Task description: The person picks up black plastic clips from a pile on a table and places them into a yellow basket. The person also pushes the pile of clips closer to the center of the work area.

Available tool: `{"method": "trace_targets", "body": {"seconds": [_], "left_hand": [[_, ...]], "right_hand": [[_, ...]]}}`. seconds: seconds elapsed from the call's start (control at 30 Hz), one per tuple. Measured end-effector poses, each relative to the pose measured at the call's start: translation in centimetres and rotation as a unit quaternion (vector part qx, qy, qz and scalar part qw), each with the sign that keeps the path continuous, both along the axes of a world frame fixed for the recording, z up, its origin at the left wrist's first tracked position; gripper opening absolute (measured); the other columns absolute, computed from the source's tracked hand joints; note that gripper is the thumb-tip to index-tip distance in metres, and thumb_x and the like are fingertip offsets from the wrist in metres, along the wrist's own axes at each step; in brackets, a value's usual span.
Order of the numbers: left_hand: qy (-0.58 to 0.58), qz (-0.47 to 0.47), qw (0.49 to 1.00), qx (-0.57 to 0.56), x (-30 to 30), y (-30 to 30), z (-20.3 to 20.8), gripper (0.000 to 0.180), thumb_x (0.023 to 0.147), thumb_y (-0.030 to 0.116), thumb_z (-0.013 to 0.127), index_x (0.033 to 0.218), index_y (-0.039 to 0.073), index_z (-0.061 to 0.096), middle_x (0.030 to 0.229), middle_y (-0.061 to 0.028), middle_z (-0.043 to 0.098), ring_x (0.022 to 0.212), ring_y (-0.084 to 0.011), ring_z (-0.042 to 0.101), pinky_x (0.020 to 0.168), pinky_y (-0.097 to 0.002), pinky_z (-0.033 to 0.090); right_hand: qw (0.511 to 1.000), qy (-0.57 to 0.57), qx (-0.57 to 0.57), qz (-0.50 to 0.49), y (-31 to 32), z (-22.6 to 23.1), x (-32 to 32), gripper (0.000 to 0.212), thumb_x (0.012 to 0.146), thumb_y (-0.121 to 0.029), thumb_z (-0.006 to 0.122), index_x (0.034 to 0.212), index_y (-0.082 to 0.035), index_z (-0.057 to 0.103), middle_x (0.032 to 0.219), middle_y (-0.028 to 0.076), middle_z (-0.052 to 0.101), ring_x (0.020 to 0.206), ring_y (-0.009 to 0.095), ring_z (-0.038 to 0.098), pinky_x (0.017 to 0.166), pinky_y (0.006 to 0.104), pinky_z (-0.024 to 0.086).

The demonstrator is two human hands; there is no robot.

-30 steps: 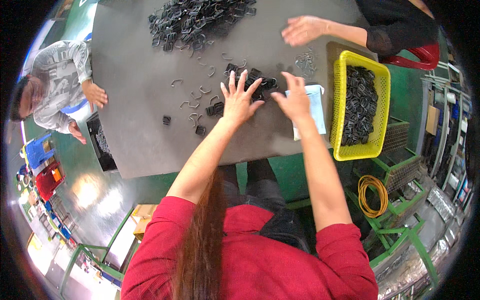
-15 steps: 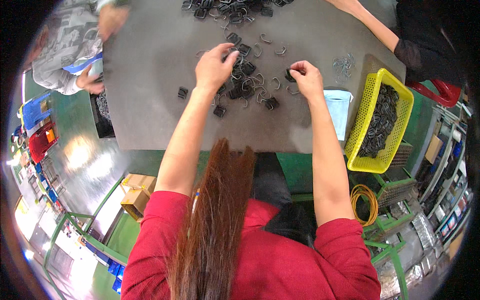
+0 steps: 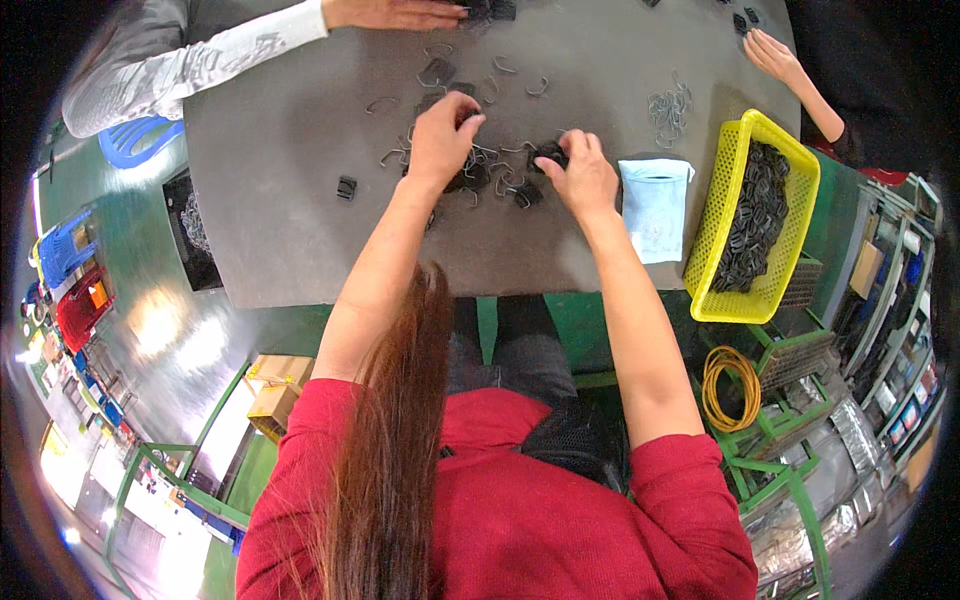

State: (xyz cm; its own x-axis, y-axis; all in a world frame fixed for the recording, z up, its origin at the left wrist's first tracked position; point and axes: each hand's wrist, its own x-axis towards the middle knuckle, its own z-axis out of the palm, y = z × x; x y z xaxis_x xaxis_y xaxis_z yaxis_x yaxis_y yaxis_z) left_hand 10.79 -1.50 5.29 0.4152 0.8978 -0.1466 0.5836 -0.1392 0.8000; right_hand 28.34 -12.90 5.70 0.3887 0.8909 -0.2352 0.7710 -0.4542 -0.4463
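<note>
My left hand (image 3: 442, 145) is over the loose heap near the middle of the table, thumb and fingers closed around a dark piece that looks like a black plastic buckle. My right hand (image 3: 588, 178), just right of the heap, pinches another black buckle (image 3: 549, 156) between thumb and fingers. Between and under the hands lie several black buckles (image 3: 525, 193) mixed with bent metal wire hooks (image 3: 392, 157). One buckle (image 3: 346, 188) lies apart on the left. Loose wire hooks (image 3: 538, 87) are scattered beyond my hands.
A yellow basket (image 3: 704, 262) full of black buckles stands at the table's right edge. Beside it are a light blue pouch (image 3: 655, 215) and a wire-hook pile (image 3: 668, 112). One co-worker's hand (image 3: 395, 13) reaches the far buckles; another's (image 3: 775, 55) is far right. A black bin (image 3: 182, 235) adjoins the left edge.
My right hand has moved left toward the heap with its buckle. The left co-worker's arm now stretches across the far side. The right co-worker's hand has shifted right. The view has shifted slightly.
</note>
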Motion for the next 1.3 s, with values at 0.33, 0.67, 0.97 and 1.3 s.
{"method": "trace_targets", "body": {"seconds": [0.33,0.67,0.97,1.3], "left_hand": [[-0.169,0.067,0.899,-0.397,0.8,-0.6,1.3,0.026,0.083,0.032,0.063,0.091,0.008,0.059,0.072,0.0028,0.055,0.068,-0.0082,0.053,0.057,-0.0251,0.042],[-0.009,0.011,0.999,-0.039,5.2,-4.4,-0.3,0.030,0.078,0.020,0.066,0.102,0.005,0.057,0.083,-0.0128,0.065,0.081,-0.0296,0.062,0.073,-0.0379,0.047],[-0.017,-0.060,0.997,0.044,5.9,-6.2,-1.1,0.028,0.078,0.018,0.067,0.101,0.005,0.058,0.090,-0.0121,0.064,0.083,-0.0302,0.062,0.072,-0.0377,0.048],[0.108,-0.287,0.951,0.034,9.7,-11.1,-2.7,0.036,0.073,0.026,0.070,0.101,0.010,0.055,0.090,-0.0111,0.055,0.083,-0.0317,0.061,0.067,-0.0423,0.050]], "right_hand": [[0.889,0.398,0.042,-0.221,-0.2,0.5,7.0,0.022,0.075,-0.014,0.074,0.091,-0.005,0.061,0.074,-0.002,0.058,0.064,0.006,0.053,0.053,0.0190,0.038],[0.883,0.370,0.037,-0.287,-3.9,1.2,8.4,0.023,0.072,-0.012,0.076,0.089,-0.006,0.061,0.075,-0.001,0.062,0.060,0.006,0.052,0.050,0.0190,0.038],[0.637,0.697,0.147,-0.294,-7.3,3.5,9.7,0.020,0.083,-0.012,0.064,0.099,-0.003,0.058,0.084,0.002,0.060,0.064,0.009,0.052,0.053,0.0217,0.039],[0.984,0.045,-0.159,-0.065,-10.4,3.6,4.9,0.028,0.075,-0.027,0.070,0.090,-0.006,0.058,0.073,0.010,0.064,0.072,0.030,0.064,0.061,0.0376,0.050]]}}
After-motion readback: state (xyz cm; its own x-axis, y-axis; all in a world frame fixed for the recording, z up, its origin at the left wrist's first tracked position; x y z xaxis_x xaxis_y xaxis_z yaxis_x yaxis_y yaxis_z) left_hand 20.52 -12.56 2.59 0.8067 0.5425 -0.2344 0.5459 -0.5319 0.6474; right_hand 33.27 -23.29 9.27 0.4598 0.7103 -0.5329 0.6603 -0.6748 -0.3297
